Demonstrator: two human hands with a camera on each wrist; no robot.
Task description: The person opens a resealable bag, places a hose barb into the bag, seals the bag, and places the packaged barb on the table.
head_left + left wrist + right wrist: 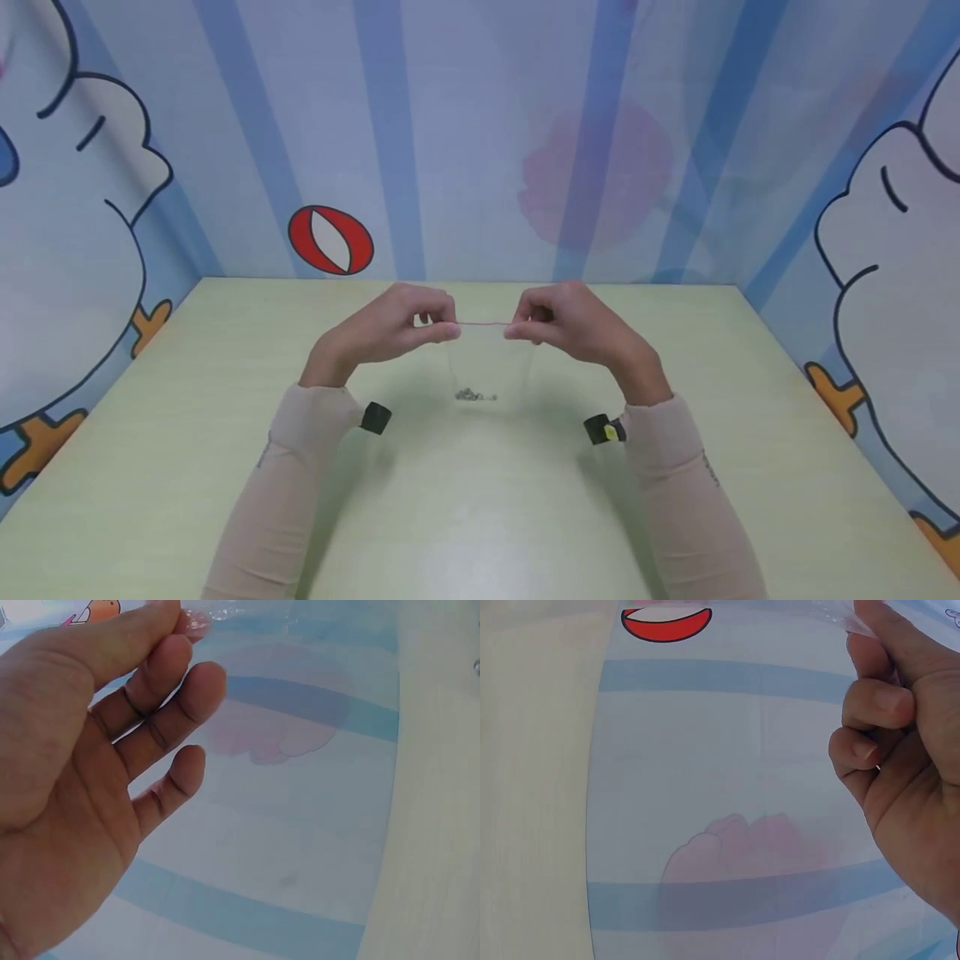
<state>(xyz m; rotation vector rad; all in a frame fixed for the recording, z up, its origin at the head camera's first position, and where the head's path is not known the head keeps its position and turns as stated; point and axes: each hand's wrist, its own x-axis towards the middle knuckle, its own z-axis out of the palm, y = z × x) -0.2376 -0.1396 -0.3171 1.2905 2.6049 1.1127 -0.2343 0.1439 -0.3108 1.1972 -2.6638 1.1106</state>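
A clear plastic zip bag [491, 360] hangs upright between the two hands, with a thin pink line along its top edge. Small shiny grey pieces [475, 395] lie at its bottom left; they are too small to name. The left hand [397, 321] pinches the bag's top left corner between thumb and forefinger. At the opposite corner, the right hand [581, 325] does likewise. In the left wrist view, the other fingers [201, 694] are loosely bent beside the bag. The right wrist view has the bag's film at the thumb, with the remaining fingers [874, 705] curled in.
Below the hands spreads a pale yellow-green table [480, 517]. A blue striped wall sheet [465, 150] with cartoon prints rises behind it and along both sides. A small black device sits at each wrist, the left device [376, 418] and the right device [597, 429].
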